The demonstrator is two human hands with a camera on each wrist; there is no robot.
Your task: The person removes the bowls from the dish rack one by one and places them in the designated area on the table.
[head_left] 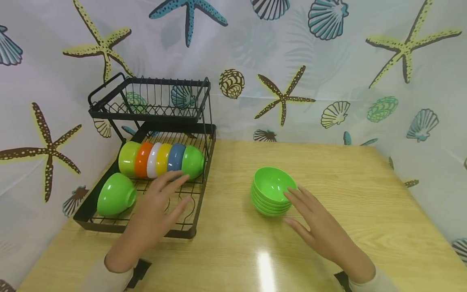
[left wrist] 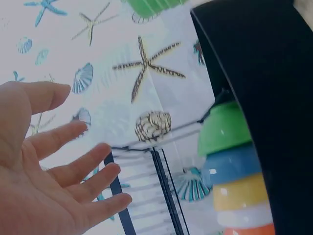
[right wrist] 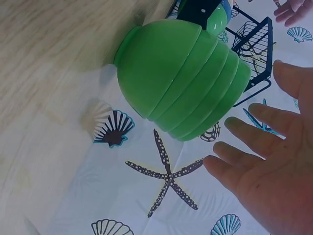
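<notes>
Near camera, left hand (head_left: 155, 213) and right hand (head_left: 322, 231): fingers loosely spread, holding nothing. Beyond left, black rack (head_left: 146, 117) with coloured bowls (head_left: 163, 159). On table (head_left: 339, 170), green bowl stack (head_left: 273, 190), just beside right fingertips.

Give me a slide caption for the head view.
Left hand by a dish rack of colorful bowls, open right hand near a stack of green bowls.
</notes>
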